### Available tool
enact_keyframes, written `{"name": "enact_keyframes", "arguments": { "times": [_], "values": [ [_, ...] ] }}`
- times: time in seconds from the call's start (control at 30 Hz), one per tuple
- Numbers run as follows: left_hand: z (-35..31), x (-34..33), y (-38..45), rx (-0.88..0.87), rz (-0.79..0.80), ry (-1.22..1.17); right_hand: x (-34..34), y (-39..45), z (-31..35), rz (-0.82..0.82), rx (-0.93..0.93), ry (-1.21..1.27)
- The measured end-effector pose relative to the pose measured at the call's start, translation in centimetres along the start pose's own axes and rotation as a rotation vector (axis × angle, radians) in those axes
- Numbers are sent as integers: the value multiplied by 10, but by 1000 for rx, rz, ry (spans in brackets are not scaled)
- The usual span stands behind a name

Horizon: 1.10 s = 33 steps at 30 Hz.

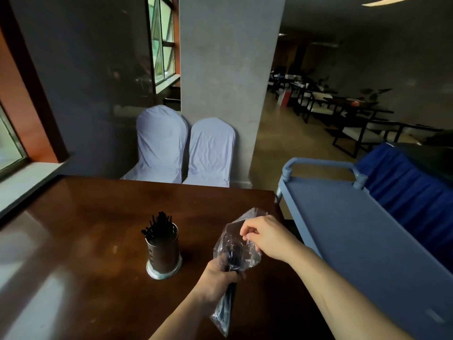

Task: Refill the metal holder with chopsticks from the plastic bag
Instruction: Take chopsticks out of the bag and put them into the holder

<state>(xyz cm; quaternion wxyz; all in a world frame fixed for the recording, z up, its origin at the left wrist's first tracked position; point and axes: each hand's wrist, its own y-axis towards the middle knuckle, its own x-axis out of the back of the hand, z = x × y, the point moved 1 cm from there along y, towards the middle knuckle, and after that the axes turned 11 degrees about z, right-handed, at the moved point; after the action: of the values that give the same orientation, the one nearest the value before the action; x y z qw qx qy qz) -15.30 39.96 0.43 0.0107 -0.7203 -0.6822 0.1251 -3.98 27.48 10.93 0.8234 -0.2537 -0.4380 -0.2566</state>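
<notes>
- Right now my left hand (220, 273) is clamped around the plastic bag (235, 251) and the chopsticks (231, 261) inside it, just right of the metal holder (163, 253).
- Meanwhile my right hand (264, 235) pinches the bag's open top, fingers closed on the film.
- Holder stands upright on the tabletop (85, 217), already part filled with dark sticks.
- Step, I judge: opening the bag. Next, pull a bundle free and drop it in the holder.

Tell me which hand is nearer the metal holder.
Left. The left hand, gripping the plastic bag of chopsticks, sits just right of the metal holder. The right hand pinches the bag's top, farther right.
</notes>
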Motion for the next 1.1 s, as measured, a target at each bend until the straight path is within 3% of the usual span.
{"name": "enact_keyframes", "arguments": {
  "times": [0.37,0.63,0.8,1.1],
  "values": [
    [-4,5,-1,-88,-3,-44,-13,9,15,150,-54,21],
    [-12,7,-4,-145,-28,-80,-42,30,38,63,-10,-93],
    [-11,19,-8,-111,-52,-29,-41,36,39,14,-39,166],
    [-10,20,-8,-41,-31,-47,2,46,33,-260,-17,550]
  ]
}}
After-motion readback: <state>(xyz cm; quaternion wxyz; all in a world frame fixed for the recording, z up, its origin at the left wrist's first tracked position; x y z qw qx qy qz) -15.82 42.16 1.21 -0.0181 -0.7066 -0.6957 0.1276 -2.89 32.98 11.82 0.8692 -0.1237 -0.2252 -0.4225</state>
